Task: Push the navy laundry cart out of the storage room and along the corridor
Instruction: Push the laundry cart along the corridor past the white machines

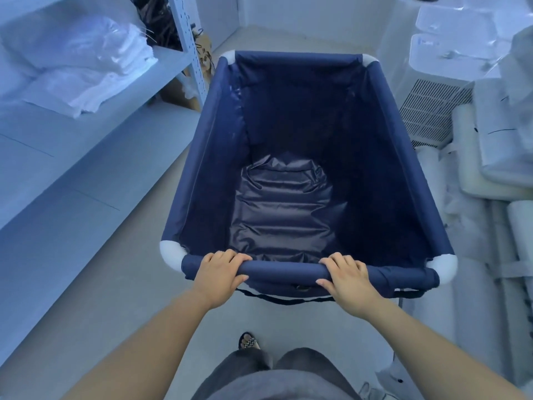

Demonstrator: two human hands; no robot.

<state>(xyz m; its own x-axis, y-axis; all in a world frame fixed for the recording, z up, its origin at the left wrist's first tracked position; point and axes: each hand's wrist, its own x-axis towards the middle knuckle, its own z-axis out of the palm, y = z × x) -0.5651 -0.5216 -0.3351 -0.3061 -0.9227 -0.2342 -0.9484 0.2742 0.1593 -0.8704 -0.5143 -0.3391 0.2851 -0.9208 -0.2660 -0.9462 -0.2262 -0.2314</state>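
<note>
The navy laundry cart (291, 157) is located on the floor (121, 269) of the storage room, directly in front of the person, in the aisle between the shelving unit (95, 134) on the left and the stacked bundles (496, 168) on the right. The near rail (284, 271) of the cart is gripped by both hands. The left hand (220, 274) is wrapped over the rail left of its middle, fingers curled across the top and thumb tucked below; the right hand (347, 277) is closed around the rail right of its middle in the same manner. The two grips are set well apart on the rail, which is judged to allow the cart to be steered as well as pushed, since force can be applied unevenly to either side. Both arms are held extended, so that the body stays clear of the rail. The cart's long axis runs away from the person, from the gripped rail toward the far rail (298, 59), and the cart is pointed at the back wall (288, 15) of the room with a slight lean to the right. The fabric basin is seen to be empty (only the creased liner (284, 209) shows at the bottom). White corner fittings (171, 252) mark the frame ends. The right side of the cart lies just beside the bundles, so little room for turning is judged to exist there. No doorway is visible, so the exit direction cannot be determined.
</note>
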